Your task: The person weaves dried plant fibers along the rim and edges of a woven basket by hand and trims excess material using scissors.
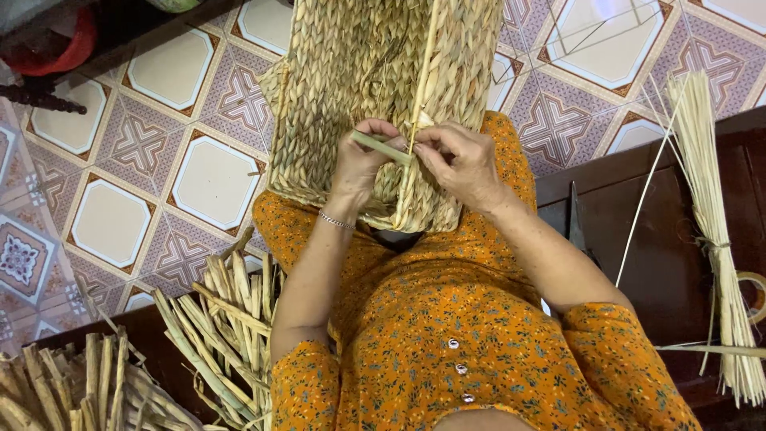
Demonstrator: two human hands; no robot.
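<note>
Both hands work at the near edge of a woven seagrass basket resting on the lap. The left hand pinches a flat green strand — the right hand closes its fingertips on that strand's other end, beside a pale upright cane.

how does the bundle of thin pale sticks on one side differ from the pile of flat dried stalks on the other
The bundle of thin sticks is pale cream, straight and fine, and tied together near the middle; the pile of dried stalks is greener-brown, wide and flat, loose and splayed in many directions. Both are dried plant material lying beside the person.
</note>
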